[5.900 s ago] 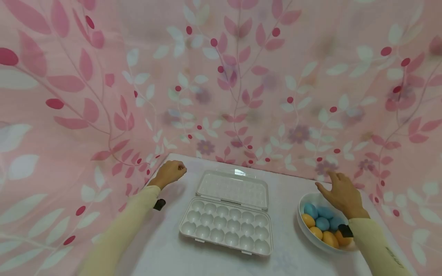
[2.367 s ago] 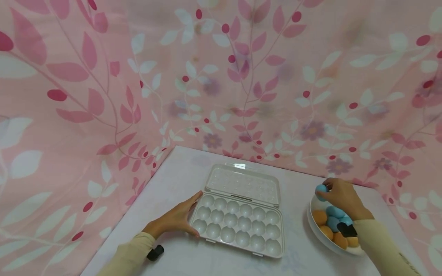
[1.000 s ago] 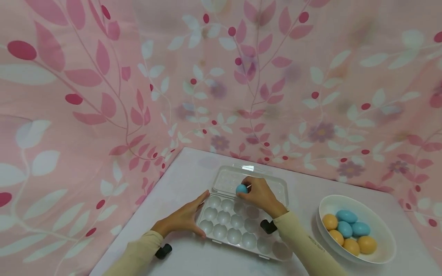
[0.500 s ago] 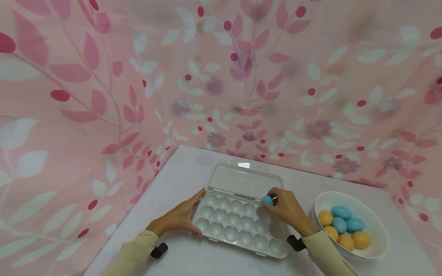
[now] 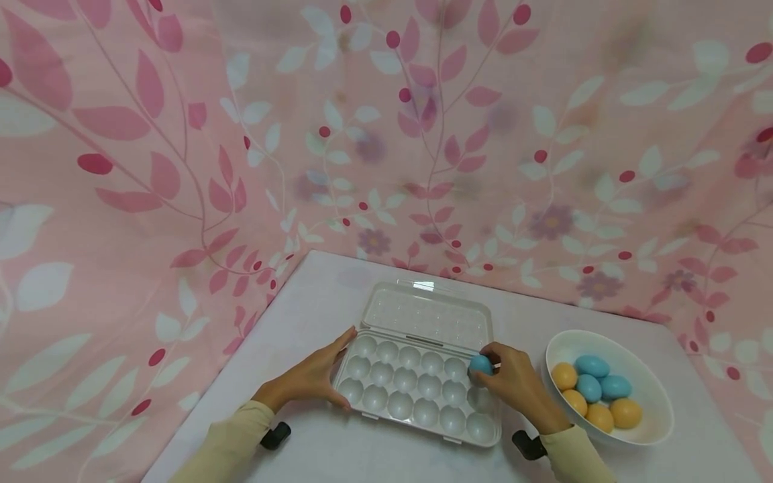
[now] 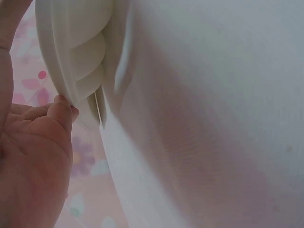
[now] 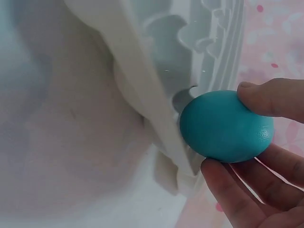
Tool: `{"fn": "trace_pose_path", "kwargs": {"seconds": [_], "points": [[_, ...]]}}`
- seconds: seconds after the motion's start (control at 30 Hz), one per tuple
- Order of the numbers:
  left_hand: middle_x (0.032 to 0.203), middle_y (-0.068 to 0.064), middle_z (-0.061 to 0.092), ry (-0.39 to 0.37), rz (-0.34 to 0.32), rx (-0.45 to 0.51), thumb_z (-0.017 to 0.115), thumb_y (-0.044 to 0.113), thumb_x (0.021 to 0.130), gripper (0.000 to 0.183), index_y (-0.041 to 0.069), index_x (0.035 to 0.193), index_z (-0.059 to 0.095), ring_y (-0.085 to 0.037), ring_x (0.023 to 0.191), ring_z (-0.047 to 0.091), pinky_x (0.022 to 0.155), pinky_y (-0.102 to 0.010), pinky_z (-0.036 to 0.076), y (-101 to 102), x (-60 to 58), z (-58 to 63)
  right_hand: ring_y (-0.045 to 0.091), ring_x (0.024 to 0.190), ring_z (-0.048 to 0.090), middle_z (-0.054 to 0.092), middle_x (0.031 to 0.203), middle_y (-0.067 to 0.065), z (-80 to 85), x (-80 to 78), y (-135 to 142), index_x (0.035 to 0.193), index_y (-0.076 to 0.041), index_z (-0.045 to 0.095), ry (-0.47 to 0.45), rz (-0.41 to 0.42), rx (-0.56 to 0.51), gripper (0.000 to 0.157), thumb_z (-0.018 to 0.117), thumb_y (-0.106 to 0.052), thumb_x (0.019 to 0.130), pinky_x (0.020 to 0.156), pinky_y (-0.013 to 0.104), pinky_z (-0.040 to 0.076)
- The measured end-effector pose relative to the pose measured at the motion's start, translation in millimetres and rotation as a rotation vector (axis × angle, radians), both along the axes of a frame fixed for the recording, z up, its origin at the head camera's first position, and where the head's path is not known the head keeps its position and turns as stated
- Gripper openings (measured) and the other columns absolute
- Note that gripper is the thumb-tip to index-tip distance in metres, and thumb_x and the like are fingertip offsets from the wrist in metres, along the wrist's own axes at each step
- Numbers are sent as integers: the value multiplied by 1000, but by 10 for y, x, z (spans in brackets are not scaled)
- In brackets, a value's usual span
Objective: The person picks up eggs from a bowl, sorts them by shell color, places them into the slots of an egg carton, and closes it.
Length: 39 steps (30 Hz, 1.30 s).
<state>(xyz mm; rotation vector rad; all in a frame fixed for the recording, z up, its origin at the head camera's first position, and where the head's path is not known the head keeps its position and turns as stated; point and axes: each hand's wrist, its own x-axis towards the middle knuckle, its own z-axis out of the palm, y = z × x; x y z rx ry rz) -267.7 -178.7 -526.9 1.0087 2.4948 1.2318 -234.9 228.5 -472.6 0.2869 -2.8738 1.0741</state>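
Observation:
A blue egg (image 5: pixel 480 365) is pinched between the thumb and fingers of my right hand (image 5: pixel 518 384), at the right end of the back row of a white egg carton (image 5: pixel 403 405). In the right wrist view the egg (image 7: pixel 225 126) is upright over the rim, its lower end at a cup. My left hand (image 5: pixel 308 377) holds the carton's left end, thumb at the front corner and fingers at the back. The left wrist view shows its fingertips against the carton's rim (image 6: pixel 59 57). The carton's lid (image 5: pixel 427 312) lies open behind. All visible cups are bare.
A white bowl (image 5: pixel 655 406) stands right of the carton, holding blue eggs (image 5: pixel 592 365) and yellow-orange eggs (image 5: pixel 625 412). The white table (image 5: pixel 338 282) ends at a pink floral curtain (image 5: pixel 423 147) behind and at the left.
My right hand took the blue egg from the bowl, carried it left over the carton, then shifted right and lowered it to the back-right cup. My left hand came to the carton's left end.

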Motion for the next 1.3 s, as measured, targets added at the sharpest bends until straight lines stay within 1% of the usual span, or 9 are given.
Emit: {"fn": "trace_pose_path", "kwargs": {"seconds": [0.2, 0.43, 0.53, 0.7, 0.83, 0.93, 1.1, 1.2, 1.3], "points": [[161, -18, 15, -3, -3, -7, 96, 38, 52, 143, 12, 157, 2, -24, 144, 25, 112, -35, 29, -4, -8, 5, 18, 84, 65, 67, 97, 8, -64, -3, 17, 104, -1, 66, -16, -16, -10, 31, 80, -13, 79, 67, 28, 58], [160, -18, 15, 34, -12, -25, 95, 41, 51, 143, 13, 157, 3, -27, 144, 26, 112, -36, 29, 10, -29, -6, 18, 85, 65, 65, 103, 7, -123, -12, 27, 111, -4, 69, -6, -28, 16, 37, 82, -15, 78, 70, 29, 59], [160, -19, 14, 31, -12, -32, 95, 40, 52, 143, 11, 157, 3, -28, 143, 28, 112, -37, 29, 15, -27, 0, 17, 84, 63, 65, 103, 7, -144, -2, 16, 109, -5, 70, 3, -39, 32, 36, 83, -15, 77, 71, 29, 58], [161, -19, 12, 20, -22, -31, 95, 38, 53, 142, 10, 157, 3, -29, 142, 29, 111, -35, 31, 13, -17, 7, 16, 83, 63, 65, 100, 6, -163, 14, -17, 105, -2, 71, 17, -49, 58, 35, 84, -11, 74, 71, 28, 58], [161, -20, 10, 22, -24, -28, 95, 39, 53, 142, 10, 157, 3, -30, 142, 29, 111, -36, 31, 3, -13, -6, 17, 86, 63, 66, 100, 7, -174, 24, -43, 105, 0, 71, 15, -52, 80, 36, 84, -6, 72, 73, 31, 58], [161, -20, 10, 20, -29, -26, 95, 39, 53, 142, 10, 157, 2, -30, 142, 28, 111, -36, 30, -1, -17, -23, 17, 86, 63, 66, 99, 7, -177, 35, -42, 103, 0, 71, 34, -48, 85, 34, 84, -6, 72, 73, 33, 58], [161, -20, 11, 34, -31, -34, 94, 42, 53, 143, 12, 157, 1, -30, 142, 28, 111, -36, 30, -6, -25, -47, 25, 84, 66, 68, 97, 11, -74, 31, 42, 99, -1, 72, 161, -56, 95, 27, 82, -9, 76, 70, 36, 59], [160, -21, 12, 47, -33, -27, 94, 42, 53, 143, 11, 157, 1, -31, 142, 28, 111, -38, 30, -7, -30, -48, 31, 86, 66, 68, 99, 15, 80, -1, 184, 102, 1, 71, 230, -70, 128, 27, 79, -10, 79, 70, 42, 59], [160, -21, 12, 51, -35, -24, 94, 42, 53, 143, 10, 157, 2, -31, 142, 28, 111, -38, 31, -8, -34, -37, 33, 83, 66, 67, 99, 19, 250, -47, 391, 104, 3, 71, 259, -89, 161, 29, 78, -12, 80, 70, 46, 59]]}}
